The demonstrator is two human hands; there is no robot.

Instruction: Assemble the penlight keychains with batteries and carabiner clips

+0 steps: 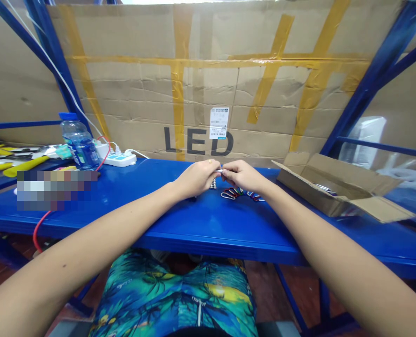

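My left hand [200,178] and my right hand [241,174] meet above the blue table, both with fingers pinched. Between the fingertips shows a small silvery-white piece [219,171], too small to name. Just below my left hand lies a row of small shiny metal parts [213,184], partly covered by the fingers. Under my right hand, several coloured carabiners [232,193] lie in a curved line, some red, green, blue and silver. My right forearm hides the end of that line.
An open cardboard box [316,185] stands on the right of the blue table [208,224]. To the left are a plastic bottle [79,142], a white power strip [118,158], a red cable [37,234] and yellow-handled tools [28,166]. Large taped cardboard [141,103] closes off the back.
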